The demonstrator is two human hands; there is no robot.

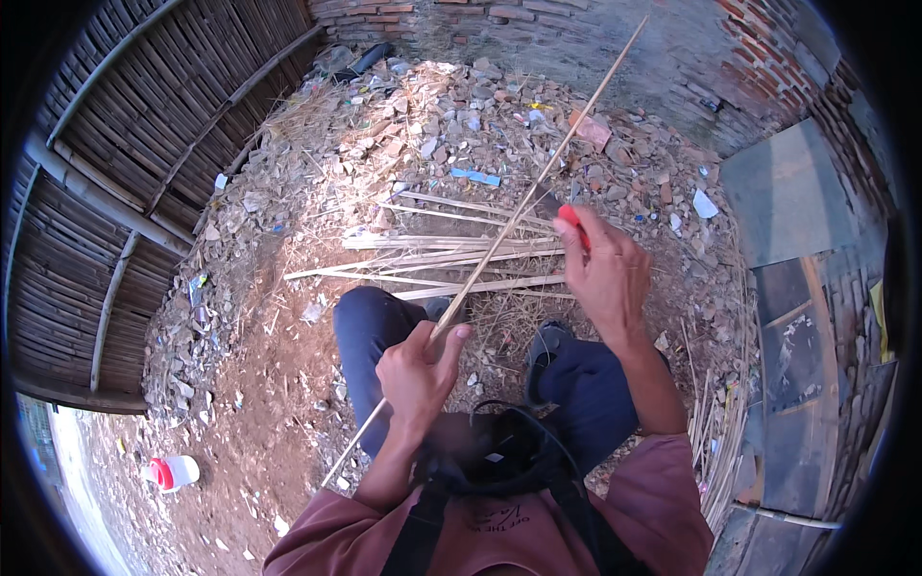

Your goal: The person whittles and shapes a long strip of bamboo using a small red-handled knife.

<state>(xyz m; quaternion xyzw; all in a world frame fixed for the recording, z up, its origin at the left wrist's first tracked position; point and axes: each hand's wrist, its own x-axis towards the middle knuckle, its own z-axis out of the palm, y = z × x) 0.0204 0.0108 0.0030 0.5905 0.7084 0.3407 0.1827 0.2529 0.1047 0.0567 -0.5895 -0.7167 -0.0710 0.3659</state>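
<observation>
My left hand (415,374) is closed around a long, thin bamboo strip (490,252), thumb along its upper side. The strip slants from beside my left forearm up to the far right. In my right hand (611,278) is a knife (573,225) with a red handle. Its dark blade lies against or very near the strip, beyond my left hand; contact cannot be made out for certain. Below the strip, a loose bundle of pale split bamboo strips (408,244) lies on the ground in front of my knees.
Broken brick and stone rubble (461,115) covers the ground ahead. A woven bamboo wall (125,125) stands left, a brick wall (538,38) at the back. Boards (792,202) lean at the right, near more long strips (725,451). A white-and-red plastic container (182,470) sits at lower left.
</observation>
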